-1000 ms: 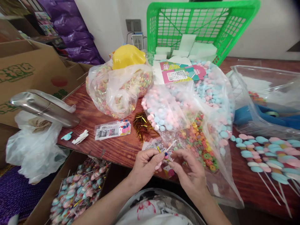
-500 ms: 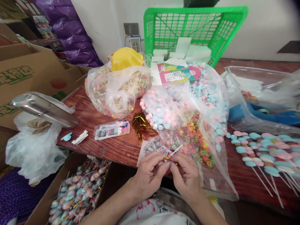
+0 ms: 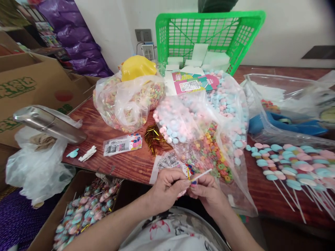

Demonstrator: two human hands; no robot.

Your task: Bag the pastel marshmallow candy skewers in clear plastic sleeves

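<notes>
At the table's front edge, both my hands are closed around one small wrapped candy on a white stick [image 3: 205,174]. My left hand [image 3: 167,186] pinches near the base of the stick, where a gold twist tie [image 3: 188,172] pokes up. My right hand [image 3: 208,191] grips the same candy from the other side. Fingers hide most of the candy; a bit of pink shows below them. Just beyond lie printed clear bags [image 3: 167,160] and a bundle of gold twist ties [image 3: 154,137]. A large clear bag of pink and blue candies [image 3: 174,120] and ring candies [image 3: 209,143] lies behind.
Candy skewers [image 3: 290,162] lie at right before a clear plastic bin [image 3: 282,137]. A green basket [image 3: 209,15] stands at the back. Left are a steel flask [image 3: 52,125], more printed bags [image 3: 121,145] and, lower down, a carton of wrapped candies [image 3: 86,212].
The white stick has swung lower and points right, with more of it showing. The gold tie now stands upright by my left fingertips. My head view has shifted slightly.
</notes>
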